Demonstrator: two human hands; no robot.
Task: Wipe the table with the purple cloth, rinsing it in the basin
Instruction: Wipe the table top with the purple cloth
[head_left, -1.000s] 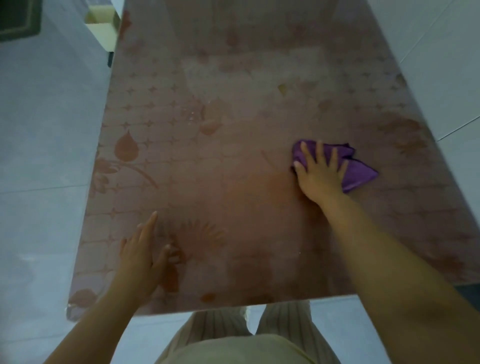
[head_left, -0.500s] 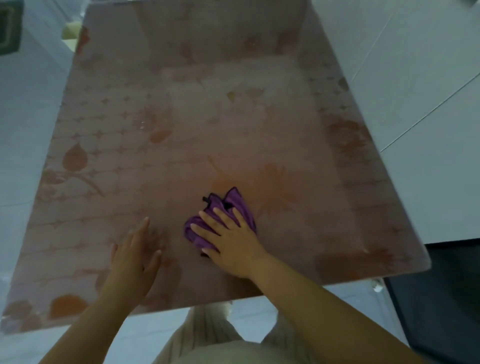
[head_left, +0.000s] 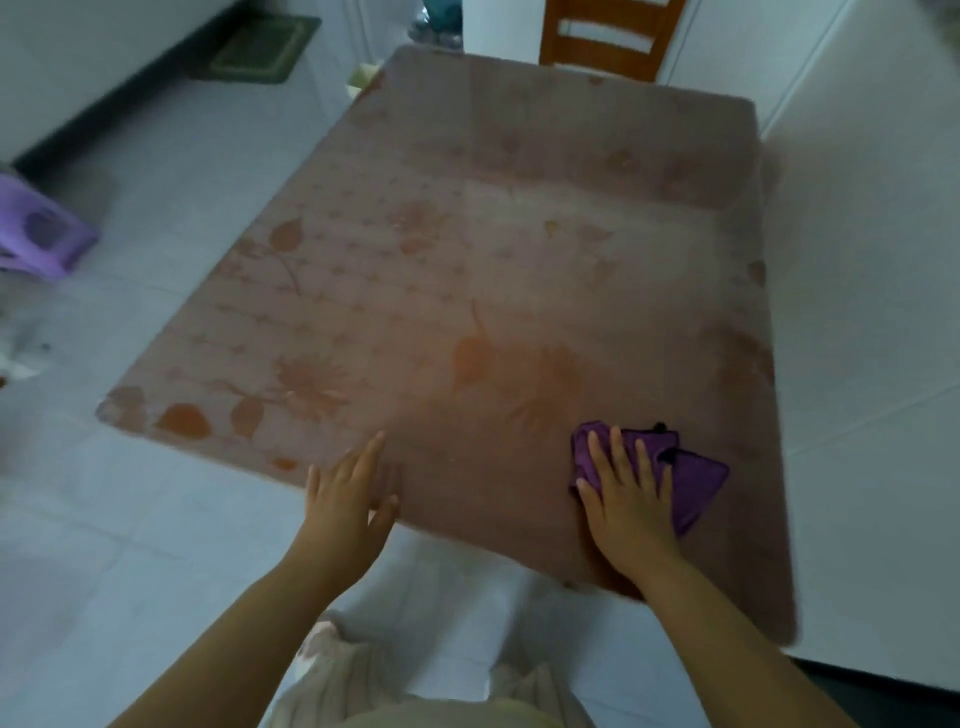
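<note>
While the right hand (head_left: 628, 504) is pressing flat on the crumpled purple cloth (head_left: 696, 483), its fingers are lying spread over the fabric. The cloth is lying near the near right corner of the glossy pinkish-brown table with a leaf and flower pattern (head_left: 467, 291). The left hand (head_left: 345, 499) is resting flat at the table's near edge, fingers straight and close together, thumb apart. An orange-brown wooden chair (head_left: 608, 39) is standing at the table's far edge. A light purple plastic stool (head_left: 41, 234) is sitting on the white tiled floor (head_left: 156, 156), well left of the table, and a dark green mat (head_left: 260, 49) is lying beyond its far left corner.
</note>
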